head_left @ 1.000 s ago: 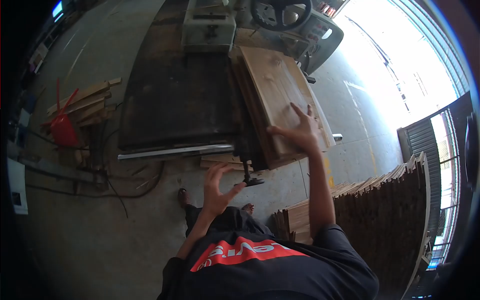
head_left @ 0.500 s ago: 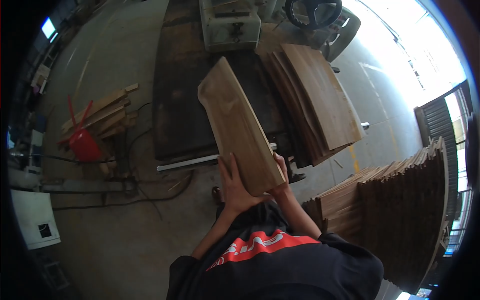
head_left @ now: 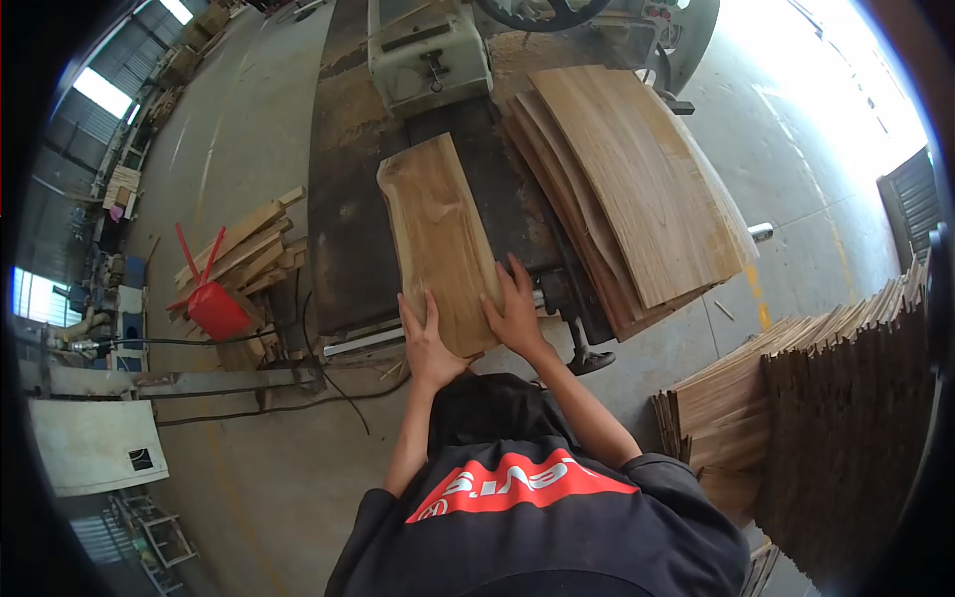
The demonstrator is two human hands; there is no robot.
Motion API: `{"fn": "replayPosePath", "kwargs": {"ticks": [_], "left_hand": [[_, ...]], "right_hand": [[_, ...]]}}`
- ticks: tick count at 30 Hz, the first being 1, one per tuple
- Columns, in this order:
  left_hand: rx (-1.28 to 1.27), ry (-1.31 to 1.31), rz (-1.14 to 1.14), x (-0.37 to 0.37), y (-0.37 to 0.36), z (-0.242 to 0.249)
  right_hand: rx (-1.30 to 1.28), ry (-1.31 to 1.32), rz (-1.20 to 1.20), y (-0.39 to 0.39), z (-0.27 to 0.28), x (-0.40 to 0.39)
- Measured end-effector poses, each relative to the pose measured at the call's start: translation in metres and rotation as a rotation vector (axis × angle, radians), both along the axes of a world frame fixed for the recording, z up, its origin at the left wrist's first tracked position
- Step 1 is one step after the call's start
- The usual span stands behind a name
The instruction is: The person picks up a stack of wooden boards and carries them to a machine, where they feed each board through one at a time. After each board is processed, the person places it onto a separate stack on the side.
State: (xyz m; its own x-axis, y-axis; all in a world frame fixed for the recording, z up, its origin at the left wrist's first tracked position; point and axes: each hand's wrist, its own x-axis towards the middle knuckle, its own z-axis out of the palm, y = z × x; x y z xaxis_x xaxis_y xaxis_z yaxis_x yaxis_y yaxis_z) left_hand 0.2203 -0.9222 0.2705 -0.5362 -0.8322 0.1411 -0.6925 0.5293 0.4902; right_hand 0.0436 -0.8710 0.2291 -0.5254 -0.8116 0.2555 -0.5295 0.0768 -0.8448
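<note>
A wooden board with one wavy edge lies lengthwise on the dark machine table, its near end toward my body. My left hand rests at the board's near left corner, fingers apart on its top face. On the right edge, my right hand touches the board with its fingers spread. The far end of the board points at the pale machine housing. Just right of the board, a stack of wide thin wooden sheets sits on the table.
A large stack of boards stands at the lower right. Left of the table are wood offcuts and a red chair. Cables and a white box are at the lower left, a black handwheel at the top.
The board has come down from a tilted, raised hold to lie flatter on the table. My right hand has moved from its near end to its right edge, fingers now spread. The view has shifted.
</note>
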Motion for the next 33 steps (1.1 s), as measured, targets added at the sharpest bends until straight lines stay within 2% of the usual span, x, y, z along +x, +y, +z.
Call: {"fn": "replayPosePath", "kwargs": {"ticks": [2,7,11,16,23,33], "left_hand": [[0.016,0.01,0.005,-0.009,-0.009,-0.004],[0.009,-0.107,0.027,-0.024,-0.035,-0.005],[-0.066,-0.131,0.009,-0.029,-0.062,-0.03],[-0.082,-0.005,-0.03,-0.037,-0.095,-0.048],[-0.094,0.032,-0.074,-0.043,-0.14,-0.041],[-0.071,0.083,-0.072,-0.054,-0.169,-0.033]], "right_hand": [[-0.009,0.118,-0.002,-0.014,-0.008,-0.007],[0.033,0.141,0.063,-0.035,-0.004,-0.02],[0.09,0.231,0.042,-0.059,-0.005,-0.026],[0.09,0.306,-0.047,-0.093,-0.014,-0.026],[0.15,0.426,-0.143,-0.133,-0.006,-0.027],[0.229,0.469,-0.117,-0.163,-0.006,-0.034]]}}
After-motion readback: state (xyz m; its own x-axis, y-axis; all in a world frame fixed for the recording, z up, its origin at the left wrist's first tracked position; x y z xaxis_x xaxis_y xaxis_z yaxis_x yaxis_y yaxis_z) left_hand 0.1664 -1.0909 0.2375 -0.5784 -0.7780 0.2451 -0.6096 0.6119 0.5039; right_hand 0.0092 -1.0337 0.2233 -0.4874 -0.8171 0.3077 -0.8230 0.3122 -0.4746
